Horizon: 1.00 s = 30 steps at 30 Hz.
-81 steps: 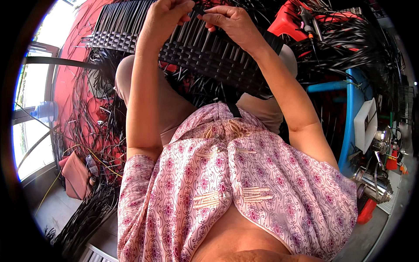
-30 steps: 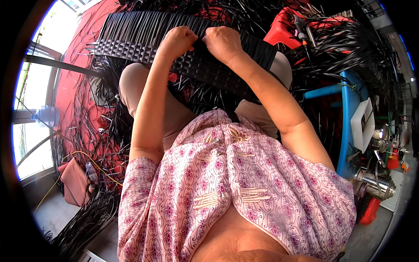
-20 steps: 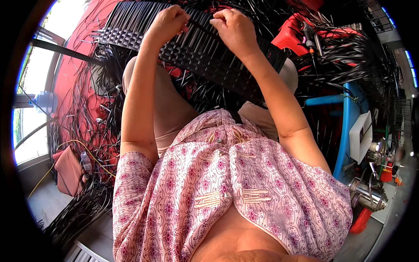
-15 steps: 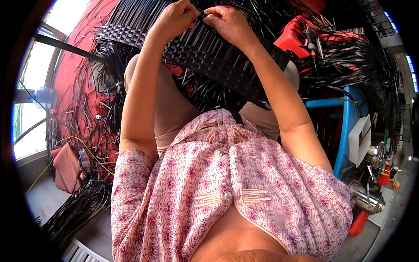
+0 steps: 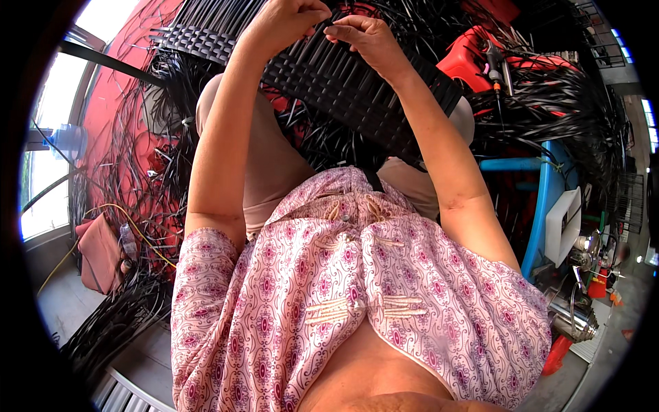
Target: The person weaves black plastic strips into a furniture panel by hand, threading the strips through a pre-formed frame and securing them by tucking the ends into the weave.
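A panel of flat black plastic strips (image 5: 329,89), woven in bands, slopes across my knees. Over its upper part, my left hand (image 5: 285,26) has its fingers curled in, with thumb and forefinger close together. Just to its right, my right hand (image 5: 371,44) is bent at the wrist, its thumb and forefinger drawn into a pinch. Dark strips lie behind both sets of fingertips, so whatever is between them cannot be made out. The two hands are close but apart.
Loose black strips (image 5: 549,103) heap up at the right, near a red plastic piece (image 5: 463,62) and a screwdriver-like tool (image 5: 494,65). A blue plastic stool-like frame (image 5: 546,206) stands at my right. More strips tangle over the red floor covering (image 5: 113,137) on the left.
My left hand has shifted slightly right and up. The right fingertips have dropped a little and drawn into a tighter pinch. The woven panel stays across my knees.
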Motion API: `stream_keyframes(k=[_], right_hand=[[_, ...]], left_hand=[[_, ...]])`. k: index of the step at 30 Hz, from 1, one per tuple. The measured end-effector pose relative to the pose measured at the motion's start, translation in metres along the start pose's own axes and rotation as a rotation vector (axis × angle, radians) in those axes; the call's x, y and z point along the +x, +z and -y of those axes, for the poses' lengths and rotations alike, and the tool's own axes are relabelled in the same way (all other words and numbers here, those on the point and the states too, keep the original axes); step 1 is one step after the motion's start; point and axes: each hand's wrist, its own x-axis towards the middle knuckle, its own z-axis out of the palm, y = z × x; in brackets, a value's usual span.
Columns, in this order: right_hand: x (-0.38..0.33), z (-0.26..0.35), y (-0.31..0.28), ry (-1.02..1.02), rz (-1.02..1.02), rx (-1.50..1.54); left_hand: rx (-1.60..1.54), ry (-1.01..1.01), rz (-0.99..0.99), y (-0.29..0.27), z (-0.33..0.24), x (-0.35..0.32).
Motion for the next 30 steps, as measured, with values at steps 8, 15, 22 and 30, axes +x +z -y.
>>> stream_keyframes(k=[8,15,22,30], right_hand=[[0.001,0.009,-0.002,0.069,0.013,0.016],[-0.002,0.004,-0.003,0.146,-0.082,0.169],[-0.007,0.004,-0.004,0.313,-0.294,0.274],[-0.004,0.004,-0.003,0.364,-0.288,0.184]], left_hand=[[0.087,-0.033,-0.058,-0.002,-0.025,-0.002],[-0.191,-0.083,-0.121,0.010,0.019,0.011],[0.235,-0.152,-0.106,0.050,0.028,0.003],[0.630,-0.001,-0.143,0.062,0.023,0.005]])
